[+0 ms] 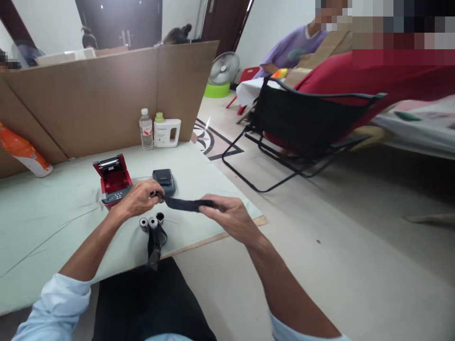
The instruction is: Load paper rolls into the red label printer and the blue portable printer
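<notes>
A black strip (183, 204) is stretched between my two hands over the table's front part. At its left end, my left hand (144, 196) is closed on it, with a small dark ring-like end showing at the fingers. My right hand (227, 213) pinches the other end between thumb and fingers. Behind my left hand stands a small red printer-like box (114, 182) with its lid up. A dark grey device (164, 181) lies just beyond the strip. Below the hands, small paper rolls (152, 223) stand together, with loose black strips (153, 248) hanging toward the table edge.
A cardboard screen (117, 99) stands along the back of the pale green table (42, 227). Before it are a water bottle (146, 130), a white jug (167, 131) and an orange-and-white bottle (24, 149). Right of the table stand a black folding chair (302, 118) and a fan (223, 68); a person in purple sits beyond.
</notes>
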`<control>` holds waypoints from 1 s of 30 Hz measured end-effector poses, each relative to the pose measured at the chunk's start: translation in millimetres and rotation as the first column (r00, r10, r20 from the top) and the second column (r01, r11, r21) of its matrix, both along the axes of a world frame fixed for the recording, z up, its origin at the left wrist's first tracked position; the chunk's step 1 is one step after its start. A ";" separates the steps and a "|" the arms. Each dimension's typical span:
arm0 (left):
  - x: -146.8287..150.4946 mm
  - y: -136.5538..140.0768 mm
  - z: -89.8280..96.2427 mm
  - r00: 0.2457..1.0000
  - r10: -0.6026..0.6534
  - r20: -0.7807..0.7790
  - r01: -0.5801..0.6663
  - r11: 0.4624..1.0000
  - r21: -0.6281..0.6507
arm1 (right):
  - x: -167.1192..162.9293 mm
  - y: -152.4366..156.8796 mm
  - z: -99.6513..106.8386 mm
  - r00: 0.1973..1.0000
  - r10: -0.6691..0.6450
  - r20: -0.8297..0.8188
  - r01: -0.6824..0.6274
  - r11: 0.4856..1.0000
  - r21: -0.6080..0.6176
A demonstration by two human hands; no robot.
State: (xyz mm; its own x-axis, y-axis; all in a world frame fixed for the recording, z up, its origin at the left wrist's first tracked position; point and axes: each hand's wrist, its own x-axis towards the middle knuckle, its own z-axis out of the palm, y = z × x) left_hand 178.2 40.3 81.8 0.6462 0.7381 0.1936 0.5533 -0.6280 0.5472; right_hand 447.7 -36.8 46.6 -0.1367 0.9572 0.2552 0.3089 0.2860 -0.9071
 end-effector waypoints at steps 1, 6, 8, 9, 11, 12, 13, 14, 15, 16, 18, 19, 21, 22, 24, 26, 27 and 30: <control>9.2 0.8 -5.4 0.998 -0.040 -0.051 0.040 0.999 -0.019 | 7.1 -8.6 -11.3 1.000 -0.008 0.012 0.008 0.999 -0.041; 39.6 6.0 -30.3 0.942 -0.173 -0.289 0.161 0.985 -0.063 | 21.4 -41.5 -56.5 0.999 0.031 0.036 -0.023 0.979 -0.204; 44.6 8.4 -39.1 0.914 -0.190 -0.358 0.171 0.982 -0.083 | 19.0 -50.8 -67.0 0.996 0.076 0.042 -0.064 0.971 -0.229; 45.8 9.4 -43.3 0.905 -0.192 -0.380 0.170 0.981 -0.092 | 16.1 -54.8 -70.4 0.994 0.102 0.045 -0.090 0.970 -0.226; 46.2 10.5 -50.4 0.895 -0.194 -0.401 0.163 0.980 -0.109 | 7.8 -61.4 -74.6 0.985 0.165 0.051 -0.151 0.967 -0.204; 45.6 10.6 -53.1 0.894 -0.197 -0.402 0.162 0.980 -0.119 | 2.9 -64.0 -75.8 0.979 0.195 0.056 -0.181 0.965 -0.191; 44.6 10.4 -55.1 0.894 -0.204 -0.399 0.164 0.978 -0.131 | -2.2 -66.1 -76.7 0.972 0.227 0.068 -0.211 0.960 -0.181; 43.5 9.9 -56.2 0.895 -0.212 -0.392 0.169 0.975 -0.142 | -6.8 -67.8 -77.5 0.962 0.260 0.086 -0.242 0.954 -0.179; 42.2 9.2 -56.4 0.897 -0.220 -0.382 0.174 0.973 -0.150 | -10.8 -69.2 -78.3 0.949 0.295 0.108 -0.273 0.944 -0.186; 40.8 8.4 -55.7 0.900 -0.226 -0.373 0.181 0.971 -0.154 | -13.8 -70.1 -79.0 0.934 0.333 0.129 -0.304 0.931 -0.200; 36.8 6.4 -52.0 0.905 -0.234 -0.356 0.191 0.970 -0.154 | -16.2 -71.1 -79.8 0.905 0.395 0.158 -0.353 0.904 -0.240; 33.7 5.3 -49.5 0.910 -0.230 -0.346 0.190 0.971 -0.147 | -15.8 -71.2 -79.4 0.895 0.418 0.157 -0.370 0.891 -0.262; 23.5 2.3 -44.2 0.928 -0.192 -0.319 0.160 0.979 -0.124 | -12.7 -70.6 -76.6 0.887 0.446 0.119 -0.397 0.868 -0.299; 16.1 0.1 -42.1 0.942 -0.154 -0.300 0.128 0.986 -0.104 | -10.6 -69.9 -74.1 0.887 0.453 0.086 -0.408 0.859 -0.310; -2.9 -6.3 -40.0 0.966 -0.043 -0.257 0.030 0.998 -0.055 | -6.9 -67.5 -67.9 0.893 0.449 0.017 -0.422 0.852 -0.310; -24.1 -15.4 -41.0 0.973 0.067 -0.222 -0.074 0.997 -0.023 | -5.5 -63.8 -61.6 0.913 0.408 -0.025 -0.398 0.874 -0.279; -33.8 -20.7 -42.4 0.971 0.107 -0.213 -0.114 0.993 -0.022 | -6.0 -61.6 -58.9 0.924 0.381 -0.031 -0.376 0.891 -0.257; -53.0 -36.1 -47.1 0.966 0.153 -0.208 -0.170 0.983 -0.063 | -12.3 -55.0 -53.4 0.951 0.309 -0.021 -0.307 0.931 -0.195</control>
State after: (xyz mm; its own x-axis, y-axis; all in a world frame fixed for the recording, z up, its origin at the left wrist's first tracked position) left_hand 125.2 4.3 34.6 0.5369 0.8436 0.0079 0.7478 -0.4802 0.4584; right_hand 435.4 -91.8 -6.8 -0.4345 0.8982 0.0670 0.2423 0.1882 -0.9518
